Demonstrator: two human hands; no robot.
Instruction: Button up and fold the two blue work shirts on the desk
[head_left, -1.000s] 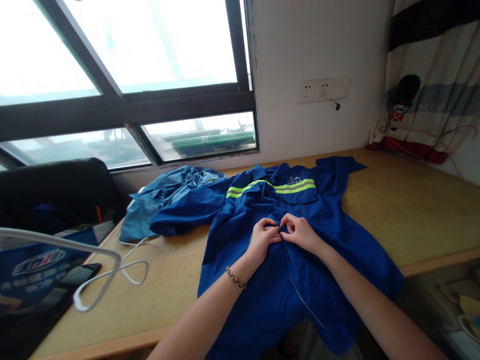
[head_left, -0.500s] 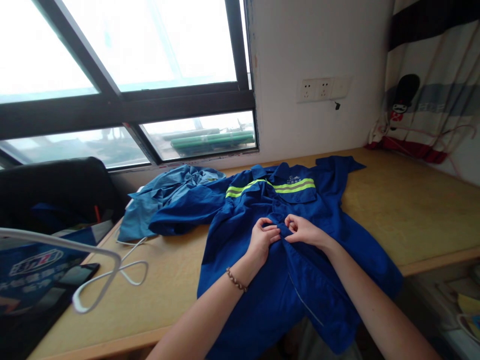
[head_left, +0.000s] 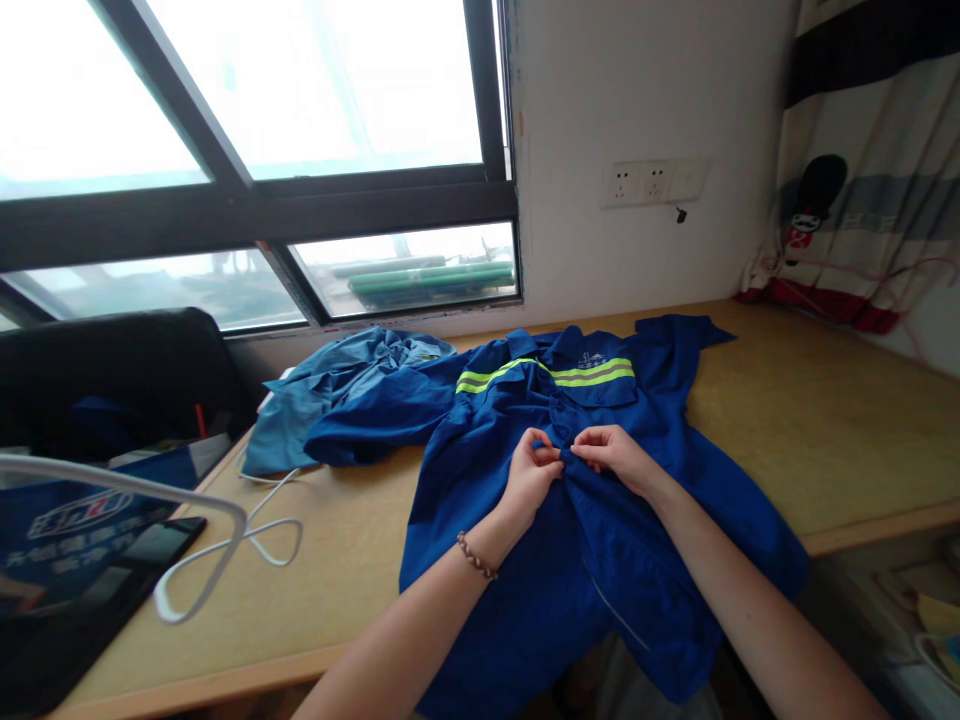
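Blue work shirt lay front-up on the desk, collar toward the window, sleeves spread to either side, hem hanging off the near edge. Lying flat kept the front panels lined up and in reach of both hands. Left hand and right hand met at the centre front, just below the yellow stripe. Left fingers were curled nearly closed, thumb and forefinger pinching the edge of one front panel. Right fingers did the same on the opposite edge, tips touching or almost touching the left ones. That two-sided pinch held the edges together at one spot; whether a button or snap sat between the fingertips I couldn't tell, too small. Cloth bunched a little around the pinch and lay smooth further down. Both forearms came in low over the lower half of the shirt, a beaded bracelet on the left wrist. A lighter blue garment sat crumpled beside the left sleeve, touching it, against the window side. A white hanger reached in from the left, its hook end over the bare desk, apart from the shirt. A dark phone lay under it at the desk edge, next to a printed blue bag. Wall sockets and a striped curtain were behind, well apart from the hands.
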